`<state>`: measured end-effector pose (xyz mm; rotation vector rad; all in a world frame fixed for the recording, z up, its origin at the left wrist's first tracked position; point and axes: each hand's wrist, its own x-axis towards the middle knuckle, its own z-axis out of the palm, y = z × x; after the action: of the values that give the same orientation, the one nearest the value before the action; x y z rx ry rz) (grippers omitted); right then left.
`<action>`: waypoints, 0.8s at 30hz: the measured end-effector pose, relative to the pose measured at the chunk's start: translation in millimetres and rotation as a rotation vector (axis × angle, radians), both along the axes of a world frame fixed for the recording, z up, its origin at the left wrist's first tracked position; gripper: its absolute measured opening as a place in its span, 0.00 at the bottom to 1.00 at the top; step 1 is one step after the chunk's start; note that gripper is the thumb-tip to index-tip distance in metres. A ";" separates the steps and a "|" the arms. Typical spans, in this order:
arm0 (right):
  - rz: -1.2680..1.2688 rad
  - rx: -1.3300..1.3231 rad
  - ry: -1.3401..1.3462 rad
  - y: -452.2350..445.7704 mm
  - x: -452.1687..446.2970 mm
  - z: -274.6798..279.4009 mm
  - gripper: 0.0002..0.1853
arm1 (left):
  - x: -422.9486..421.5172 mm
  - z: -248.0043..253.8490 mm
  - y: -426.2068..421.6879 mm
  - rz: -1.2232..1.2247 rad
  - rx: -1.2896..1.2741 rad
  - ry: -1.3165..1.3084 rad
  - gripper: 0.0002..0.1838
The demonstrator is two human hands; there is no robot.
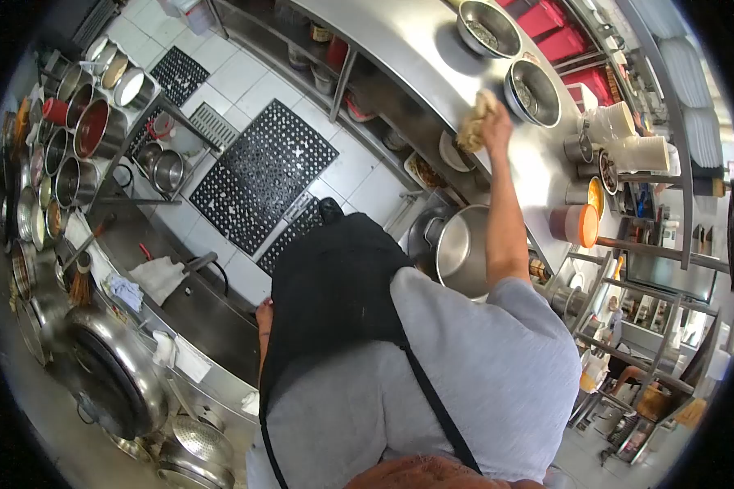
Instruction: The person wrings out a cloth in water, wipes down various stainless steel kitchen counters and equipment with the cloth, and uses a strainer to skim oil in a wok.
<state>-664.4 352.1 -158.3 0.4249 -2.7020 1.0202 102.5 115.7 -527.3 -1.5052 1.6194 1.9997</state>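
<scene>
On the steel counter, my right hand is closed on a crumpled tan cloth near the counter's front edge. Just beyond this hand sits a round metal bowl with something in it, and a second similar bowl stands farther along. My left hand hangs low beside the black apron; only a small part of it shows, and its fingers are mostly hidden.
An orange container and white tubs line the counter's far side. Below its edge is a large steel pot. Black perforated mats lie on the tiled floor. Pots and a big pan stand at the left.
</scene>
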 end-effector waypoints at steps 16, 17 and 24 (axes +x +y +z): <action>0.285 0.100 -0.176 -57.0 75.6 -19.0 0.15 | -96.5 129.3 2.8 0.423 0.011 -0.188 0.18; 0.299 -0.007 -0.260 -65.8 71.1 -15.1 0.14 | -104.4 135.0 -1.7 0.425 -0.045 -0.158 0.18; 0.467 -0.044 -0.266 -145.8 95.1 -15.2 0.18 | -187.6 242.3 -48.8 0.471 -0.157 0.079 0.19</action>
<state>-569.3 206.3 -173.5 1.0131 -2.8718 1.3323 -85.1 67.0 -284.9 -2.0500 1.5964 2.2223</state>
